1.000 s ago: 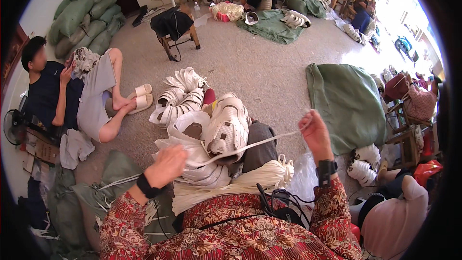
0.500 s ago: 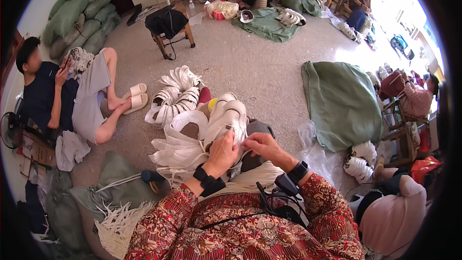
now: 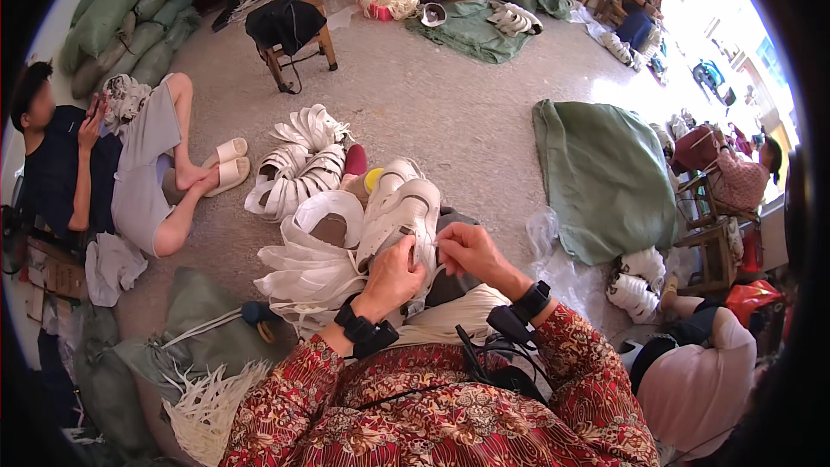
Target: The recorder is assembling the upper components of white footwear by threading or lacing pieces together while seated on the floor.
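Note:
A white shoe upper [image 3: 415, 206] with eyelets along its opening lies in front of me, resting against other uppers. My left hand [image 3: 391, 281] is closed on its near edge, fingertips at the eyelets. Just to the right, my right hand [image 3: 474, 252] pinches what looks like a thin white lace close to the eyelet row; its far end is hidden. A bundle of long cream laces [image 3: 458, 318] lies across my lap beneath both wrists. To the left, a fanned stack of white uppers [image 3: 303, 264] touches the upper I hold. A dark grey rounded thing [image 3: 456, 281] sits under my right hand.
More white uppers [image 3: 307, 160] lie on the floor ahead. Green sacks [image 3: 203, 316] and cut laces [image 3: 216, 406] are at my left, a green cloth [image 3: 605, 177] at right. A seated person [image 3: 78, 156] is at left; another [image 3: 700, 380] is close at right.
The view has shifted, so the room sits slightly further left and higher. Both hands stay at the upper's eyelets; my right fingertips have moved slightly.

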A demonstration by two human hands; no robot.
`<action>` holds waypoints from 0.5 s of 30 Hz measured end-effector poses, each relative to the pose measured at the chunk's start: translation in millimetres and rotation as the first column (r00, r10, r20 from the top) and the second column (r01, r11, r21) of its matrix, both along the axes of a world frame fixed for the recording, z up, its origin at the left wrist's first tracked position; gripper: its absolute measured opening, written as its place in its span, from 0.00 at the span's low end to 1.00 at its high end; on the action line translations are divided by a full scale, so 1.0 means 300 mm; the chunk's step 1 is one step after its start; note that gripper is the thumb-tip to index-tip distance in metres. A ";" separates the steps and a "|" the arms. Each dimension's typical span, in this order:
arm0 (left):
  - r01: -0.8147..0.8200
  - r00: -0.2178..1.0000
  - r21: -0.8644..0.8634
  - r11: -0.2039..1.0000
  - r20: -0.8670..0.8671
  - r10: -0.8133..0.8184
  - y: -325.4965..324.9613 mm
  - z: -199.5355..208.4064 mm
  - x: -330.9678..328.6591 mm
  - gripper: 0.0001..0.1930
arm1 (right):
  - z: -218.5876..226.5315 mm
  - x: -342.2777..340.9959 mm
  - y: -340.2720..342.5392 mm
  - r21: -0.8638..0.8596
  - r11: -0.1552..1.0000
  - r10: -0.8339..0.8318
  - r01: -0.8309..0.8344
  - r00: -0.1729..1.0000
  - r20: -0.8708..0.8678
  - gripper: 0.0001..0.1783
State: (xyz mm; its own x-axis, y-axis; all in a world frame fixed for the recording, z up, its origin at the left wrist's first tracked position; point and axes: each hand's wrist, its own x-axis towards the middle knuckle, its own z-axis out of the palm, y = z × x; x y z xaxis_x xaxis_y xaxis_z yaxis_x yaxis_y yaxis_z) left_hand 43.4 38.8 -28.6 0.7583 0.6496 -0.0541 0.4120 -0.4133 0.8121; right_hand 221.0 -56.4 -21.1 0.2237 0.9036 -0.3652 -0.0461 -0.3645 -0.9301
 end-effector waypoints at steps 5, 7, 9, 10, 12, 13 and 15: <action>-0.036 0.993 0.044 0.998 0.116 0.031 -0.006 -0.017 0.000 0.20 | -0.019 -0.011 0.044 0.206 0.976 -0.031 -0.076 0.882 0.471 0.07; -0.045 0.993 0.043 0.998 0.109 0.041 -0.009 -0.019 0.001 0.20 | -0.022 -0.018 0.058 0.328 0.933 -0.082 -0.148 0.799 0.595 0.06; -0.055 0.994 0.042 0.998 0.101 0.050 -0.010 -0.024 0.000 0.20 | -0.008 -0.033 0.069 0.350 0.921 -0.083 -0.172 0.790 0.607 0.06; -0.069 0.990 0.020 0.997 0.127 0.066 -0.008 -0.028 -0.002 0.21 | -0.001 -0.037 0.074 0.373 0.907 -0.087 -0.194 0.781 0.618 0.06; -0.082 0.985 -0.003 0.997 0.154 0.081 -0.005 -0.024 -0.004 0.21 | 0.003 -0.027 0.076 0.373 0.914 -0.132 -0.158 0.755 0.643 0.05; -0.062 0.988 -0.035 0.997 0.142 0.066 -0.002 -0.015 -0.003 0.21 | 0.007 -0.024 0.072 0.375 0.919 -0.178 -0.119 0.723 0.667 0.05; -0.042 0.990 -0.067 0.997 0.131 0.050 -0.002 -0.008 -0.002 0.21 | 0.010 -0.024 0.065 0.364 0.923 -0.180 -0.128 0.691 0.700 0.05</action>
State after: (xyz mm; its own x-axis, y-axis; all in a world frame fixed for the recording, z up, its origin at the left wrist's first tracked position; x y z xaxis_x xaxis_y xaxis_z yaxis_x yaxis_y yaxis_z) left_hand 42.9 38.3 -30.9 0.7308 0.6826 0.0022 0.3169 -0.3421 0.8846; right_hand 214.0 -36.8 -17.9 0.2989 0.9180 0.2605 0.6760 -0.0110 -0.7368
